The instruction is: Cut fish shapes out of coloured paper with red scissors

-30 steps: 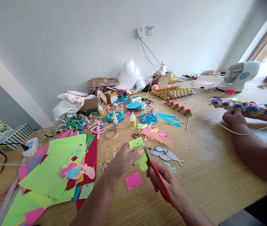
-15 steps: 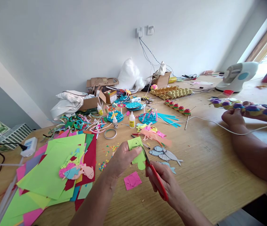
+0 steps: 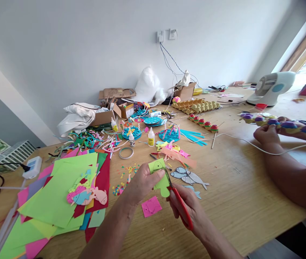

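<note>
Between thumb and fingers, my left hand (image 3: 144,182) pinches a green paper piece (image 3: 164,189) with a fish outline drawn on it. My right hand (image 3: 187,205) is closed round the handles of red scissors (image 3: 184,212), whose blades meet the right edge of the green paper. Below the paper a pink paper square (image 3: 151,207) with a drawn fish lies on the table. Grey paper fish (image 3: 193,178) lie to the right of the scissors. Cut paper fish (image 3: 84,196) rest on coloured sheets (image 3: 50,194) at the left.
Glue bottles (image 3: 151,137), a tape roll (image 3: 126,153) and blue decorated discs (image 3: 169,133) stand beyond my hands. At the right, another person's hand (image 3: 267,136) holds a painted egg carton (image 3: 290,126). A white cable (image 3: 239,137) crosses the table near a fan (image 3: 271,86).
The green paper and my left hand have shifted slightly to the right. The scissors have turned a little and stay at the paper's edge.
</note>
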The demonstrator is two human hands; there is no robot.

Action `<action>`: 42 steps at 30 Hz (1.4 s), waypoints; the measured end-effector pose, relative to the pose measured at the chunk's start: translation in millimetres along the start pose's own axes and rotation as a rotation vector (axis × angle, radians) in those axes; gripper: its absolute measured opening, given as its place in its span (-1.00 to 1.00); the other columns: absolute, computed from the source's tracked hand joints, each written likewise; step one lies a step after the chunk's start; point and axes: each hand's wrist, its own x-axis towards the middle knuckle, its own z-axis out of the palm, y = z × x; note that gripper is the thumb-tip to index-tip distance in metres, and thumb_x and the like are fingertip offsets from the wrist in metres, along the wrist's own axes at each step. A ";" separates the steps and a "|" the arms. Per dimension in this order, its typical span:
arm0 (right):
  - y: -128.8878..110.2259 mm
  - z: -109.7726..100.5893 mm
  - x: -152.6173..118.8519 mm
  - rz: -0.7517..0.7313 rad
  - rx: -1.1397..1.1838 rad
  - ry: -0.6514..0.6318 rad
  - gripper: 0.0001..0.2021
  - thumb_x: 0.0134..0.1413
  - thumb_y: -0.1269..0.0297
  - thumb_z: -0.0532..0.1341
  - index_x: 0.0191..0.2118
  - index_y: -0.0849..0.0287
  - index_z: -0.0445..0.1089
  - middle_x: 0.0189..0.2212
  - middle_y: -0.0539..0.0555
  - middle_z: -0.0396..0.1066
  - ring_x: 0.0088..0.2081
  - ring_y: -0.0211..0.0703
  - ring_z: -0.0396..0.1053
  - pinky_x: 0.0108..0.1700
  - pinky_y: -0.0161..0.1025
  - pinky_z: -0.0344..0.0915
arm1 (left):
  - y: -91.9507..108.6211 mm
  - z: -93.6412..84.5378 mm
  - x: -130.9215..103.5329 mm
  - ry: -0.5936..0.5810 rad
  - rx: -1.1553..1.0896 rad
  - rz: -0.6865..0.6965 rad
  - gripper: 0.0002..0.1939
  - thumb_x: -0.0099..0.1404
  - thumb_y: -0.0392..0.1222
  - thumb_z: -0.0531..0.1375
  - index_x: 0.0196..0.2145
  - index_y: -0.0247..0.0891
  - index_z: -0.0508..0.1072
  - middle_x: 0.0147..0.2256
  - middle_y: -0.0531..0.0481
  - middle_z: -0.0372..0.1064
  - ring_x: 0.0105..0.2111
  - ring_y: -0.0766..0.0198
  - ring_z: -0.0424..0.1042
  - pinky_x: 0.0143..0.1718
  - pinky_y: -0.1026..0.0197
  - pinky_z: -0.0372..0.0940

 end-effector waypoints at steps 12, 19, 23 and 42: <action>-1.9 -0.3 0.5 0.050 0.003 -0.019 -0.49 0.08 -0.23 -0.06 -0.61 0.12 0.07 -0.80 -0.11 0.06 -0.73 -0.36 0.00 -0.64 -0.36 -0.03 | -0.2 -5.4 -0.5 -0.016 0.001 -0.011 -0.80 0.16 -0.09 0.18 -0.42 -0.31 0.40 -0.55 0.11 0.28 -0.55 0.39 0.23 -0.49 0.33 0.14; -1.4 -1.5 -0.8 0.056 0.008 -0.026 -0.56 0.10 -0.10 -0.01 -0.62 0.12 0.06 -0.79 -0.12 0.05 -0.72 -0.36 0.00 -0.65 -0.38 -0.08 | 1.4 -9.1 -1.3 -0.054 0.027 -0.019 -0.79 0.16 -0.08 0.17 -0.41 -0.31 0.40 -0.55 0.10 0.25 -0.56 0.38 0.21 -0.50 0.32 0.14; -2.0 -1.0 -1.4 0.072 0.006 -0.020 -0.59 0.08 -0.04 0.04 -0.62 0.12 0.06 -0.80 -0.13 0.03 -0.72 -0.37 -0.02 -0.66 -0.38 -0.09 | 3.5 -10.8 -1.4 -0.051 0.074 -0.031 -0.79 0.16 -0.09 0.16 -0.46 -0.31 0.36 -0.57 0.11 0.22 -0.57 0.41 0.18 -0.53 0.34 0.10; -0.8 -0.2 -0.3 0.083 0.048 -0.040 -0.51 0.05 -0.20 -0.03 -0.61 0.12 0.09 -0.79 -0.11 0.07 -0.72 -0.36 -0.02 -0.63 -0.37 -0.03 | 12.1 -2.1 -3.3 -0.019 0.109 0.015 -0.74 0.17 -0.03 0.14 -0.50 -0.29 0.28 -0.57 0.13 0.16 -0.58 0.43 0.11 -0.54 0.35 0.06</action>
